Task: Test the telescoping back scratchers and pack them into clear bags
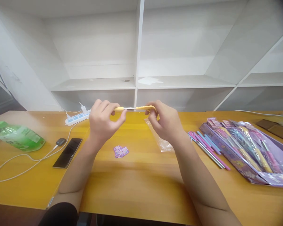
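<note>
In front of me, level above the table, is a thin yellow back scratcher (129, 108) with a short bare metal shaft in its middle. My left hand (105, 117) grips the yellow handle end, its fingers curled over it and the thumb stretched out just below. My right hand (165, 119) pinches the curved yellow head between thumb and fingers, hiding part of it. On the table below lie small purple printed cards (120, 151). A clear plastic sleeve (163, 142) lies beneath my right hand.
At right, a purple display box (240, 166) holds several wrapped sticks, with loose pink, blue and metal rods (208, 146) beside it. At left are a green bottle (21, 136), a phone (68, 153), a white cable and a power strip (77, 118). White shelves (96, 84) stand behind.
</note>
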